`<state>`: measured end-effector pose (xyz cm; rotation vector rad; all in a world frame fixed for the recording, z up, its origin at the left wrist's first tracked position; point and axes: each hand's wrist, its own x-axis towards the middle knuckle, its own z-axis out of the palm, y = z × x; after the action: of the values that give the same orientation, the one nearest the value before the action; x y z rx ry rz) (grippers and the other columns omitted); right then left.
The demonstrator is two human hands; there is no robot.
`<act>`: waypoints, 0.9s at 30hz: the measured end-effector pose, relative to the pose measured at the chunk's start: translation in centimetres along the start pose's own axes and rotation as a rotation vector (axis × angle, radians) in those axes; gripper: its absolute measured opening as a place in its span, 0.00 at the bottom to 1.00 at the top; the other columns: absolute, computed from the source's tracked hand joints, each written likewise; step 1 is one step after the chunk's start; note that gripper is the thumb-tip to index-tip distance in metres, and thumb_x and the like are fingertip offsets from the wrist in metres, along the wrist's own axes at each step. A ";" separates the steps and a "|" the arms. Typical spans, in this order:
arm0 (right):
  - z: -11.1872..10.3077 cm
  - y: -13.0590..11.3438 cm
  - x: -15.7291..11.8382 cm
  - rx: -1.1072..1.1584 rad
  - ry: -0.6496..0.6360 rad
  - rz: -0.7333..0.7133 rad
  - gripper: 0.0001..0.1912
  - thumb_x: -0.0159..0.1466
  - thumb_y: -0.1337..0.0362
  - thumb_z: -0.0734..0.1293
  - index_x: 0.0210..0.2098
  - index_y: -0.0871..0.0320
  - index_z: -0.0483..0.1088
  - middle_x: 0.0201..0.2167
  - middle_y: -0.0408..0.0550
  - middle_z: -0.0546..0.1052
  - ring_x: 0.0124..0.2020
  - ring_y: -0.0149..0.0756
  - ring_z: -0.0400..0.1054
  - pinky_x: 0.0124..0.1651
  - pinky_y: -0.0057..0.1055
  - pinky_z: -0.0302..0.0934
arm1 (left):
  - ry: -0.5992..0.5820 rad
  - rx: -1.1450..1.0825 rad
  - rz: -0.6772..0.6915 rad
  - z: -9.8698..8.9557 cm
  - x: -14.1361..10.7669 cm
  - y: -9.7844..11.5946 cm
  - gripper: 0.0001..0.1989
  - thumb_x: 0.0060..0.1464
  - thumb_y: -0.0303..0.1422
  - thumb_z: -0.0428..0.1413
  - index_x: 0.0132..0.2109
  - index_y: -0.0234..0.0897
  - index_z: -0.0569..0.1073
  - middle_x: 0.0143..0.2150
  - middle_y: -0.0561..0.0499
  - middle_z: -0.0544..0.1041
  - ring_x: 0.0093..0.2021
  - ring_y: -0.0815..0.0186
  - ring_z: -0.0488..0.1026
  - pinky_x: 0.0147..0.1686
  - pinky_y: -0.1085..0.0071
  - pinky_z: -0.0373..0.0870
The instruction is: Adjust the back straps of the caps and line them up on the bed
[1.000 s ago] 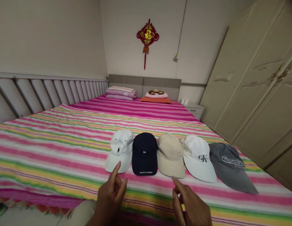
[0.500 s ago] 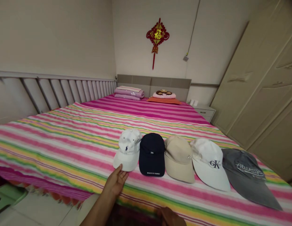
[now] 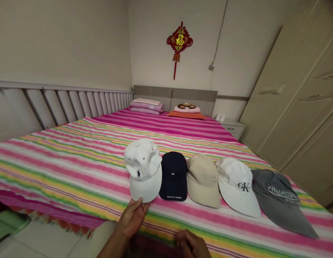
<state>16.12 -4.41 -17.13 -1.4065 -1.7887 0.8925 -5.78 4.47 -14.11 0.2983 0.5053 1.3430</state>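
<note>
Right now your left hand (image 3: 132, 218) grips the brim of the white cap (image 3: 143, 168), fingers pinching its front edge, the crown tipped up off the striped bed (image 3: 61, 157) near its front edge, at the left end of the row. Judge it light and soft: the crown will likely crumple if squeezed, while the brim is the stiff part, so the brim is the sound place to hold. Beside it lie the navy cap (image 3: 173, 175), beige cap (image 3: 203, 179), a second white cap (image 3: 237, 184) and grey cap (image 3: 281, 200). Your right hand (image 3: 193, 245) hovers low over the bed's front edge, loosely curled, holding nothing.
</note>
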 end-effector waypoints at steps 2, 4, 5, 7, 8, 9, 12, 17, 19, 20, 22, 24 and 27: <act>-1.2 -1.9 0.9 0.236 0.042 0.075 0.13 0.59 0.57 0.58 0.30 0.59 0.68 0.25 0.47 0.74 0.27 0.35 0.67 0.30 0.28 0.58 | -0.083 0.031 -0.077 -0.7 -1.2 -1.0 0.26 0.45 0.17 0.53 0.51 0.43 0.66 0.44 0.49 0.76 0.46 0.62 0.71 0.53 0.63 0.61; -2.5 -4.0 2.1 0.470 0.100 0.083 0.19 0.56 0.50 0.61 0.37 0.59 0.68 0.35 0.52 0.75 0.37 0.40 0.68 0.38 0.32 0.60 | -0.141 0.082 -0.152 -1.3 -2.2 -1.9 0.21 0.42 0.18 0.56 0.46 0.38 0.71 0.41 0.48 0.77 0.45 0.60 0.71 0.52 0.62 0.62; -3.1 -4.9 2.8 0.600 0.126 0.075 0.23 0.54 0.47 0.62 0.40 0.59 0.67 0.40 0.54 0.74 0.41 0.42 0.67 0.42 0.35 0.60 | -0.158 0.118 -0.182 -1.5 -2.6 -2.3 0.18 0.40 0.19 0.58 0.42 0.36 0.73 0.39 0.48 0.78 0.45 0.59 0.72 0.52 0.62 0.62; -4.4 -6.3 4.2 0.830 0.167 0.046 0.29 0.55 0.43 0.57 0.46 0.58 0.63 0.47 0.58 0.71 0.46 0.43 0.65 0.48 0.41 0.57 | -0.179 0.187 -0.223 -1.7 -3.2 -2.9 0.13 0.39 0.20 0.59 0.36 0.34 0.75 0.36 0.47 0.78 0.42 0.59 0.73 0.50 0.62 0.64; -5.1 -6.5 4.8 0.865 0.206 0.032 0.31 0.56 0.42 0.55 0.48 0.59 0.62 0.48 0.59 0.70 0.47 0.44 0.65 0.48 0.42 0.57 | -0.181 0.213 -0.232 -1.8 -3.3 -3.0 0.12 0.38 0.21 0.60 0.35 0.33 0.75 0.36 0.47 0.78 0.41 0.59 0.73 0.49 0.62 0.64; -5.9 -6.4 5.4 0.814 0.287 0.037 0.31 0.57 0.42 0.52 0.48 0.59 0.62 0.48 0.59 0.70 0.47 0.44 0.65 0.47 0.42 0.58 | -0.178 0.227 -0.233 -1.9 -3.3 -3.0 0.13 0.38 0.21 0.60 0.35 0.34 0.75 0.36 0.47 0.78 0.41 0.59 0.73 0.49 0.62 0.65; -10.2 -3.7 6.1 0.205 0.776 0.216 0.30 0.58 0.44 0.51 0.47 0.61 0.63 0.46 0.57 0.71 0.46 0.42 0.66 0.45 0.37 0.60 | -0.100 0.223 -0.197 -2.1 -2.9 -1.8 0.19 0.36 0.21 0.61 0.40 0.36 0.74 0.36 0.48 0.78 0.42 0.58 0.73 0.49 0.61 0.66; -20.6 2.6 2.9 -0.231 1.160 0.534 0.42 0.51 0.52 0.61 0.56 0.75 0.47 0.57 0.75 0.52 0.58 0.61 0.43 0.54 0.53 0.41 | 0.018 0.197 -0.145 -2.6 -2.0 1.5 0.31 0.38 0.19 0.59 0.52 0.39 0.67 0.36 0.48 0.79 0.43 0.56 0.73 0.50 0.57 0.64; -23.6 4.4 1.3 -0.364 1.164 0.644 0.40 0.50 0.54 0.62 0.56 0.73 0.50 0.57 0.77 0.49 0.58 0.66 0.41 0.52 0.58 0.38 | 0.012 0.168 -0.135 -2.6 -1.9 2.2 0.32 0.41 0.18 0.58 0.55 0.40 0.63 0.39 0.47 0.78 0.44 0.55 0.72 0.52 0.56 0.62; -24.5 5.1 0.7 -0.414 1.129 0.692 0.37 0.48 0.55 0.63 0.52 0.72 0.56 0.56 0.78 0.52 0.56 0.69 0.43 0.50 0.60 0.39 | 0.018 0.151 -0.124 -2.6 -1.9 2.4 0.33 0.42 0.18 0.56 0.56 0.41 0.62 0.41 0.46 0.77 0.45 0.55 0.71 0.52 0.55 0.61; -25.6 6.2 0.1 -0.498 1.046 0.757 0.26 0.47 0.56 0.64 0.41 0.68 0.67 0.51 0.78 0.60 0.53 0.72 0.49 0.46 0.63 0.41 | 0.055 0.113 -0.090 -2.6 -1.8 2.4 0.33 0.43 0.16 0.54 0.57 0.42 0.61 0.41 0.46 0.77 0.45 0.56 0.71 0.53 0.54 0.59; -26.0 6.9 0.4 -0.579 0.970 0.765 0.16 0.48 0.58 0.63 0.31 0.64 0.70 0.46 0.76 0.64 0.51 0.71 0.53 0.42 0.62 0.45 | 0.111 0.083 -0.053 -2.3 -1.6 2.2 0.33 0.45 0.14 0.51 0.57 0.44 0.60 0.41 0.47 0.77 0.44 0.57 0.71 0.53 0.55 0.58; -26.7 7.0 1.4 -0.678 0.885 0.725 0.07 0.50 0.63 0.61 0.20 0.58 0.67 0.36 0.67 0.71 0.45 0.64 0.62 0.36 0.55 0.52 | 0.190 0.053 -0.008 -1.3 -1.2 2.5 0.32 0.47 0.13 0.47 0.57 0.44 0.60 0.40 0.47 0.77 0.43 0.59 0.72 0.53 0.57 0.57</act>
<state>41.96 0.95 -8.72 -2.4445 -0.8831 -0.1446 -8.77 3.74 -13.79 0.2125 0.7013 1.3583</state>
